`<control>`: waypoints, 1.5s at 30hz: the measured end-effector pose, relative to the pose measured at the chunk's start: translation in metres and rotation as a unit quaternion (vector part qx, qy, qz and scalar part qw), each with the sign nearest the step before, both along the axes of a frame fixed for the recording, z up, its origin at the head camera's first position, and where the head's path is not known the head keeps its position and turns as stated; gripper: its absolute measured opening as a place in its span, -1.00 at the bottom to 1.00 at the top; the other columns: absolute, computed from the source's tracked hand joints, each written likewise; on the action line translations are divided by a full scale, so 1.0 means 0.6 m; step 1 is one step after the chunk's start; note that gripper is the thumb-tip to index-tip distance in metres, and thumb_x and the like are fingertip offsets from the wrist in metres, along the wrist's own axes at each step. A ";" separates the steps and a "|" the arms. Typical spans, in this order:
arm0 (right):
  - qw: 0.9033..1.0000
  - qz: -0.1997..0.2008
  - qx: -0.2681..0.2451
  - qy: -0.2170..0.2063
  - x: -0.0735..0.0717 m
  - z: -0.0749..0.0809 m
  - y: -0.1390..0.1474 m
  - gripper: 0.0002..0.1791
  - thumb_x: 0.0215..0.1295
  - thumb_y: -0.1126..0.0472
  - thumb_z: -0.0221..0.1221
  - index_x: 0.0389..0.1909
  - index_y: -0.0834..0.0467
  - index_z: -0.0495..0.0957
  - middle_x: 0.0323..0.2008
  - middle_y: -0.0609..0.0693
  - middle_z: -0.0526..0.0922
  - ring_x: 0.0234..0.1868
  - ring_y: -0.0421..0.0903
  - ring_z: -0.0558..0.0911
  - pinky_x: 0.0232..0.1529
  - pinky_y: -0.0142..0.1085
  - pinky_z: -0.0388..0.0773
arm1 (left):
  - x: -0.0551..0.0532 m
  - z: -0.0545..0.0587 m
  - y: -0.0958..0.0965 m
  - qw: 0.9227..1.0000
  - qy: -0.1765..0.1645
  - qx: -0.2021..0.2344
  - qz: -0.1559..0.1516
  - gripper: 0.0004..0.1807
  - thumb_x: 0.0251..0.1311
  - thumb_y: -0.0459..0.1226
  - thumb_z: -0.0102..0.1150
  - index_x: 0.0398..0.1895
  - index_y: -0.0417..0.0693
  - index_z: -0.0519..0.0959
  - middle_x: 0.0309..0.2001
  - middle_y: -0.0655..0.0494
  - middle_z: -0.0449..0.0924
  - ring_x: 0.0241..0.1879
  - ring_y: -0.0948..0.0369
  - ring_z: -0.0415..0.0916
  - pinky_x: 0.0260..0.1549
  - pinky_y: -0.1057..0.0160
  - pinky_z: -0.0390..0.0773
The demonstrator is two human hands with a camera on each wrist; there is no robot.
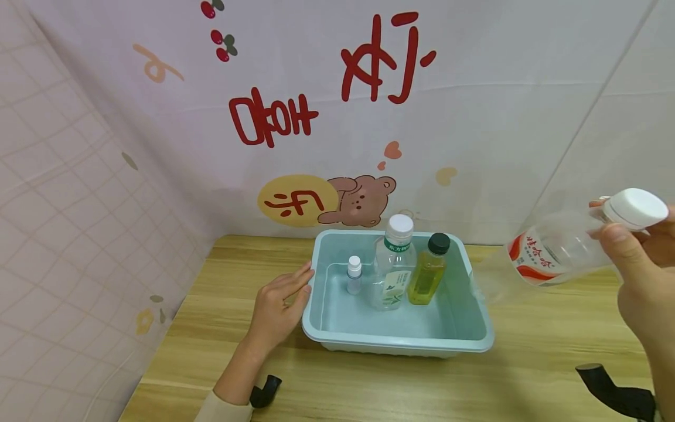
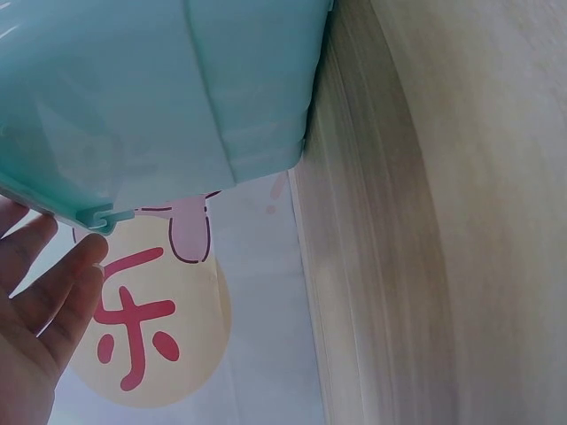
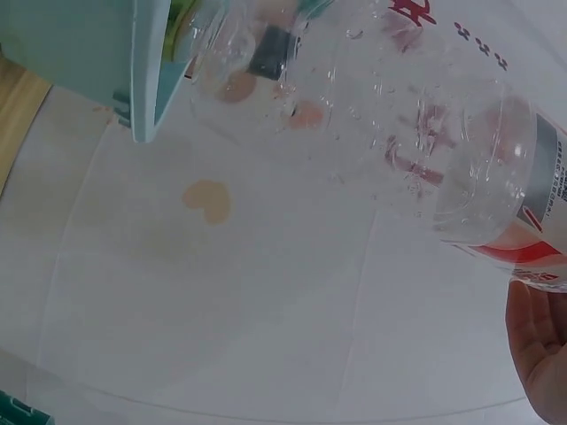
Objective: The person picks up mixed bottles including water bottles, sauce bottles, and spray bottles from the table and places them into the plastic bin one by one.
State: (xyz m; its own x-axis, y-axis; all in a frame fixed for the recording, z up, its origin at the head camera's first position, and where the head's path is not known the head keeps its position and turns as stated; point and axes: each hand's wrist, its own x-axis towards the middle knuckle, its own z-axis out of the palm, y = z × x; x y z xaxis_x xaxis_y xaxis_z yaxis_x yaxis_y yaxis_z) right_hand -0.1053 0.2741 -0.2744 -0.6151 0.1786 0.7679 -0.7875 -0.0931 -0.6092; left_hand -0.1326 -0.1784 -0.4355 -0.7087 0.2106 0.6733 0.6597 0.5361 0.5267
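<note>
My right hand (image 1: 644, 287) grips a clear plastic bottle (image 1: 577, 246) near its white cap. The bottle has a red and white label and is tilted, its base pointing left over the right rim of a light blue plastic basin (image 1: 401, 339). In the right wrist view the bottle's ridged, transparent lower part (image 3: 390, 133) spans the upper right. My left hand (image 1: 279, 305) touches the basin's left rim with its fingers fairly straight. Inside the basin stand a small white-capped bottle (image 1: 354, 275), a clear bottle with a green label (image 1: 392, 281) and a yellow-green bottle with a black cap (image 1: 428, 272).
The basin sits on a wood-grain table (image 1: 232, 275) against a white printed wall cloth (image 1: 474, 129). Another cloth with a grid pattern (image 1: 68, 234) hangs at the left. Black curved pieces (image 1: 614, 390) show near both wrists.
</note>
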 end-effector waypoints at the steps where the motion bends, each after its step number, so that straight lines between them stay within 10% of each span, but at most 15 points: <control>1: 1.000 0.013 -0.013 0.005 0.000 0.002 -0.007 -0.60 0.23 0.49 0.39 0.04 0.56 0.53 -0.06 0.19 0.74 -0.10 -0.07 0.71 0.11 -0.46 0.54 | 0.000 0.000 0.000 1.000 0.000 0.000 0.000 -0.64 0.24 -0.47 0.31 0.12 -0.29 0.72 0.22 -0.10 0.65 0.06 -0.04 0.73 -0.05 -0.10 0.74; 7: 0.995 0.081 -0.048 0.021 0.000 0.009 -0.046 -0.62 0.21 0.63 0.31 0.00 0.72 0.45 -0.10 0.30 0.76 -0.10 0.05 0.73 0.09 -0.37 0.62 | 0.000 0.000 -0.002 1.000 0.002 -0.003 0.001 -0.64 0.24 -0.46 0.32 0.12 -0.29 0.72 0.22 -0.09 0.65 0.06 -0.05 0.73 -0.04 -0.11 0.73; 24: 0.997 0.059 -0.042 0.031 0.010 -0.019 -0.161 -0.68 0.16 0.65 0.32 -0.08 0.72 0.52 -0.16 0.25 0.79 -0.10 0.04 0.78 -0.04 -0.39 0.67 | 0.001 0.002 0.000 1.000 -0.004 -0.004 0.003 -0.64 0.25 -0.45 0.31 0.12 -0.28 0.72 0.23 -0.07 0.65 0.08 -0.05 0.72 -0.02 -0.12 0.73; 35: 0.994 -0.019 0.102 -0.018 0.011 -0.058 -0.217 -0.55 0.32 0.26 0.44 0.01 0.57 0.60 -0.09 0.00 0.78 -0.14 -0.15 0.67 -0.01 -0.43 0.63 | 0.000 0.000 -0.001 1.000 -0.002 0.001 0.002 -0.64 0.24 -0.46 0.32 0.12 -0.29 0.72 0.22 -0.07 0.65 0.09 -0.05 0.71 -0.03 -0.12 0.72; 45: 0.974 -0.013 0.219 -0.049 0.006 -0.095 -0.256 -0.52 0.12 0.54 0.43 0.11 0.36 0.63 0.05 -0.02 0.71 0.00 -0.15 0.67 0.05 -0.41 0.64 | 0.000 -0.001 -0.001 1.000 -0.001 0.003 0.000 -0.64 0.24 -0.47 0.31 0.12 -0.29 0.72 0.23 -0.06 0.65 0.10 -0.05 0.71 -0.02 -0.13 0.72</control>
